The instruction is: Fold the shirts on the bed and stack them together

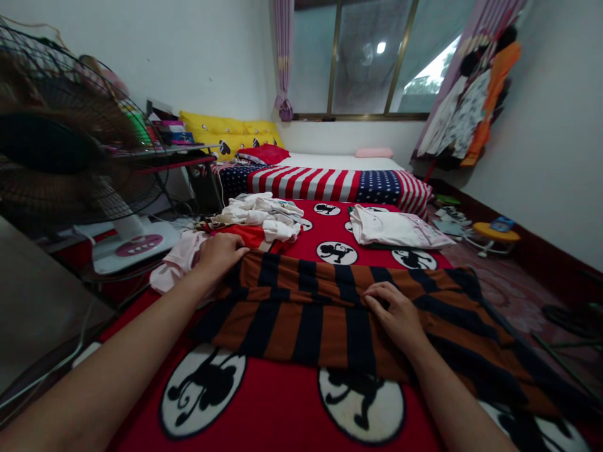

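Striped garment (311,326), brown w/ navy bands, lies directly under both hands on the surface, a red bed cover (268,402) — long axis running L to R, its right end spreading toward the near-right corner. L hand (221,251) is at the garment's far-left corner, near the surface's left edge; R hand (393,311) is on the cloth approx. mid-length, so it's the nearer one to the spread right end.

L arm reaches fwd from the near-left corner, palm down, fingers bent together, thumb along the cloth edge; fingertips hidden, so can't tell if it's pinching. R arm angles in from the near-right, wrist low, fingers curled, thumb opposite the forefinger w/ a small gap — can't tell if fabric's caught btwn the tips.

Beyond, toward the far edge: white clothes pile (259,210) on the left, folded white garment (400,227) by the right edge. Pink cloth (174,267) sits just beside L hand.
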A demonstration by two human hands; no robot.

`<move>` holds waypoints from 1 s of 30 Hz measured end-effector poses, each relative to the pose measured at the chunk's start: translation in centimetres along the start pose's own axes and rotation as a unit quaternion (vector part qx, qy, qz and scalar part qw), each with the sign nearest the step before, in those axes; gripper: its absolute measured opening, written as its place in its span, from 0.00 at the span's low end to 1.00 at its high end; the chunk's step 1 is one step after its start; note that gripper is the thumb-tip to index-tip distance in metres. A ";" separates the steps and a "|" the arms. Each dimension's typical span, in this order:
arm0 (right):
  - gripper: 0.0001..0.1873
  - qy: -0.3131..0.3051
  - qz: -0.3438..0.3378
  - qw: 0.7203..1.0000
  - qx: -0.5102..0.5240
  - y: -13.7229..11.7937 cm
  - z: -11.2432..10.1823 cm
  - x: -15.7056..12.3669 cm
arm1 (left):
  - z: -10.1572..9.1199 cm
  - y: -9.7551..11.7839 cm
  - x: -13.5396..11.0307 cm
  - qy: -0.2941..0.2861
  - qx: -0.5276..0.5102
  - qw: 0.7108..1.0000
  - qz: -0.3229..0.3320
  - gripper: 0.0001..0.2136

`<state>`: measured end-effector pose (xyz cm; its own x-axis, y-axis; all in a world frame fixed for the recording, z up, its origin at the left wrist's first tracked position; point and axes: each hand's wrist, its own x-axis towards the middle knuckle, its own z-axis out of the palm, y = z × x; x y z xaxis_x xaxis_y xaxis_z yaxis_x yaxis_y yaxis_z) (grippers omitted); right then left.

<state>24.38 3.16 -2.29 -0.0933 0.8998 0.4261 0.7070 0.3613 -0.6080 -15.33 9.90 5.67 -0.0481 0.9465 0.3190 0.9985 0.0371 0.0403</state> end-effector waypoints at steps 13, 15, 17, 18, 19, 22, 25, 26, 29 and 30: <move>0.04 -0.050 -0.110 0.989 -0.086 -1.4 -0.6 -0.3 | 0.3 2.4 -7.5 -0.106 -0.210 0.941 0.244 0.08; 0.03 -0.049 -0.110 0.987 -0.109 -1.4 -0.4 -0.3 | 1.1 2.2 -8.2 -0.106 -0.210 0.938 0.253 0.08; 0.05 -0.036 -0.115 0.986 -0.115 -1.5 -0.3 -0.3 | 1.1 2.0 -8.3 -0.088 -0.223 0.937 0.253 0.09; 0.05 -0.023 -0.120 0.986 -0.110 -1.7 -0.4 -0.4 | 0.8 1.8 -8.3 -0.077 -0.232 0.936 0.254 0.10; 0.05 -0.005 -0.125 0.987 -0.100 -1.9 -0.6 -0.4 | 0.3 1.7 -8.3 -0.065 -0.242 0.934 0.255 0.10; 0.04 0.029 -0.137 0.988 -0.069 -2.6 -1.3 -0.6 | -1.3 1.2 -8.3 -0.067 -0.255 0.930 0.255 0.09; 0.05 -0.039 -0.128 0.989 -0.063 -3.0 -1.7 -0.7 | -2.5 0.9 -8.7 -0.189 -0.224 0.920 0.259 0.07; 0.06 -0.067 -0.119 0.988 -0.066 -3.1 -1.7 -0.7 | -2.7 1.0 -8.8 -0.234 -0.210 0.914 0.257 0.06; 0.08 -0.083 -0.091 0.991 -0.056 -3.1 -1.5 -0.8 | -2.6 2.0 -8.8 -0.268 -0.206 0.911 0.234 0.07; 0.08 -0.065 -0.082 0.994 -0.040 -3.1 -1.4 -0.8 | -2.3 2.5 -8.6 -0.240 -0.221 0.918 0.226 0.08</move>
<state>23.25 0.97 0.18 -0.2990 0.8559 0.4219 0.7270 0.4907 -0.4803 -12.46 1.14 5.22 0.4922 0.8689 -0.0523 0.7999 -0.4279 0.4207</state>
